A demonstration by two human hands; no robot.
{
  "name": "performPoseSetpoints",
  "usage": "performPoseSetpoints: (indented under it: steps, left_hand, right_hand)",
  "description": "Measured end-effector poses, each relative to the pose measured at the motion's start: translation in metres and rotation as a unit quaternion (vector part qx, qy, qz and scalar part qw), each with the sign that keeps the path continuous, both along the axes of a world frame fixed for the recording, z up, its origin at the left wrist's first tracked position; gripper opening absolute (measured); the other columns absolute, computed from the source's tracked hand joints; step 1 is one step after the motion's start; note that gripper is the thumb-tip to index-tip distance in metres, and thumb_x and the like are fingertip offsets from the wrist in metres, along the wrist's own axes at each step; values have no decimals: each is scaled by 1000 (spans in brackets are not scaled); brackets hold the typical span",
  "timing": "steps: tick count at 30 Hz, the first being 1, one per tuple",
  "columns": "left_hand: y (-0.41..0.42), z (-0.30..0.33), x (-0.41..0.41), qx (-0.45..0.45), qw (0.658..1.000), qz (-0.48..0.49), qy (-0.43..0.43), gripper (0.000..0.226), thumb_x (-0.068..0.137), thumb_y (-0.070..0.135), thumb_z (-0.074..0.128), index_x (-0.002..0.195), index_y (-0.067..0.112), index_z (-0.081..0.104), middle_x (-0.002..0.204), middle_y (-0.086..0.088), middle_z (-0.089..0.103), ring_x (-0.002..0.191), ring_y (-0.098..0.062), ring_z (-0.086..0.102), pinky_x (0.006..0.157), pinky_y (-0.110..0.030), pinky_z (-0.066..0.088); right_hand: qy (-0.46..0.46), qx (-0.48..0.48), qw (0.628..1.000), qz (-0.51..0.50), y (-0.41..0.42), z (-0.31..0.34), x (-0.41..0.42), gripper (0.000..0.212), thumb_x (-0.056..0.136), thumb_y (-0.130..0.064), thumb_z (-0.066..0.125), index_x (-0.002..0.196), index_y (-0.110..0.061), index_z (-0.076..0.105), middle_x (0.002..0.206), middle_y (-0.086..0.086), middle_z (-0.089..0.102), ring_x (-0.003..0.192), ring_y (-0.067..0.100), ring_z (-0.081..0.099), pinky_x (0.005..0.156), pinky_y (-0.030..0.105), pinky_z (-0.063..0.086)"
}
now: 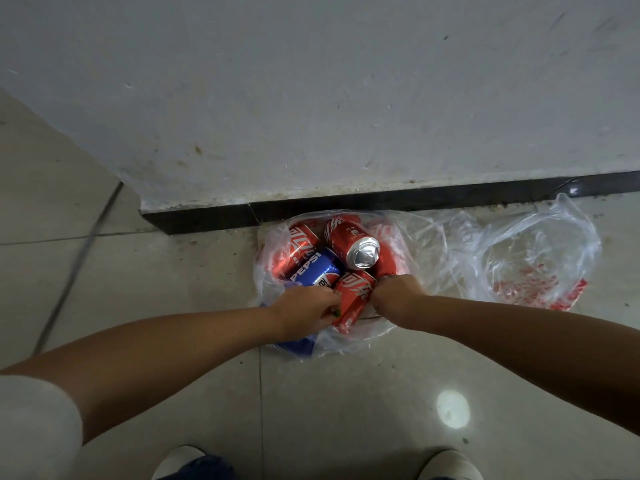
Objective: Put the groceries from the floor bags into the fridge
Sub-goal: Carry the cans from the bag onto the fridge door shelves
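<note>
a red cola can (353, 299) is being held between both hands inside a clear plastic bag (273, 271) that is lying on the floor, close to the black skirting (381, 202) of a grey wall (311, 81). the left hand (308, 306) is being curled on the can's left side, and the right hand (394, 292) is being pressed against its right side with the fingers bent down into the bag; what else the right fingers are gripping cannot be told. the can is probably being lifted out first because it is lying on top and nearest to the person.

around it more cans are being kept together by the bag: a blue pepsi can (313, 271) just beside it, a red can (299, 247) behind that, and another red can (353, 245) with its silver top turned to the camera. the cans are smooth, round metal and are likely to be rolling when disturbed. the bag film is thin, wrinkled and shiny.

a second plastic bag (540, 258) with red print is lying flat to the right. the tiled floor (173, 265) is glossy and is reflecting a lamp. no fridge is being seen.
</note>
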State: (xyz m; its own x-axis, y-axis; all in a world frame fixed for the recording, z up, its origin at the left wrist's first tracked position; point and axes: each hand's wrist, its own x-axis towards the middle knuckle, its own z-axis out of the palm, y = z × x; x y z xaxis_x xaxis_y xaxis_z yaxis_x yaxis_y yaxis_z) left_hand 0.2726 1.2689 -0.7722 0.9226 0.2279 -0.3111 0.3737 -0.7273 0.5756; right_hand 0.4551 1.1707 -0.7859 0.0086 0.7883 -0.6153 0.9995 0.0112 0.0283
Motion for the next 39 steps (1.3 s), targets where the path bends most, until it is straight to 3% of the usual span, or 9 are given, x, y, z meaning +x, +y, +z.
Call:
performPoseSetpoints:
  steps: [4,8,11,15,18,22,29,34,39]
  left_hand:
    - [1,2,1,-19,1000,18,-5,18,92,23,55,98,10,65,99,-4,67,83,-10,56,78,-21,42]
    - [4,10,16,-65,991,111,-32,13,90,23,59,97,13,65,97,0,67,87,-12,62,83,-32,52]
    - [5,23,37,-93,979,167,-67,13,88,22,63,96,13,65,94,-1,67,86,-13,62,81,-29,52]
    - [5,39,62,-90,973,178,-120,8,85,15,64,87,8,65,81,3,60,77,-16,59,71,-33,47]
    - [4,45,69,-74,977,167,-112,9,84,16,64,84,8,63,77,5,56,74,-16,56,67,-36,46]
    - [3,48,77,-54,981,151,-105,19,84,25,64,77,8,60,75,-1,59,72,-18,57,67,-42,49]
    - [16,40,65,-79,981,163,-68,22,88,34,60,71,23,57,69,8,59,70,-9,59,68,-29,50]
    - [22,25,39,-58,984,170,-10,16,88,30,62,77,19,60,76,5,63,74,-10,60,70,-26,51]
    - [22,20,27,-22,991,133,13,21,90,31,58,71,29,49,74,10,55,73,-8,56,72,-24,49]
  right_hand:
    - [202,-40,973,-104,-2,12,16,23,94,-18,52,109,-10,68,109,4,63,100,17,58,82,22,52]
    - [474,-86,770,-419,3,53,38,19,95,-14,55,106,-3,66,103,11,71,91,19,68,73,22,56]
    - [534,-36,678,-505,8,69,42,16,94,-10,55,103,-1,65,98,12,71,84,16,71,68,22,57]
    - [557,28,651,-515,12,74,38,6,90,0,58,94,-2,63,90,15,67,80,19,67,86,35,56]
    - [538,55,680,-495,12,78,37,10,88,-3,63,97,0,63,93,17,67,85,24,67,89,41,55]
    - [422,97,807,-401,16,90,37,13,87,-6,65,99,-2,68,90,13,70,79,19,68,74,25,58]
    - [240,244,839,-423,27,103,139,9,88,-10,63,91,-3,68,73,5,68,52,-4,63,76,21,56]
    - [103,157,898,-398,14,39,159,16,90,-13,59,97,-4,71,94,11,70,84,23,65,80,32,53]
    - [0,63,954,-292,18,15,141,21,94,-11,44,83,-7,61,90,8,62,76,19,51,70,27,41]
